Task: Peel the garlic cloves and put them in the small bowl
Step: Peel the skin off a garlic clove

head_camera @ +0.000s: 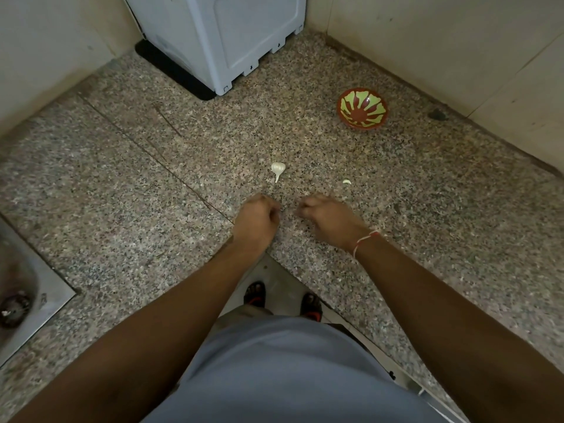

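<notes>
A whole white garlic bulb (277, 170) lies on the speckled granite counter (152, 184), just beyond my hands. A small loose garlic piece (346, 181) lies to its right. The small bowl (362, 108), red with a green pattern, stands farther back on the right and looks empty. My left hand (256, 221) hovers just short of the bulb with its fingers curled into a fist. My right hand (326, 218), with a thread band at the wrist, is beside it with fingers curled downward. I see nothing held in either hand.
A white plastic appliance (219, 41) on a black mat stands at the back of the counter corner. Tiled walls close in on the left and right. A steel sink (21, 288) is set into the counter at the left edge.
</notes>
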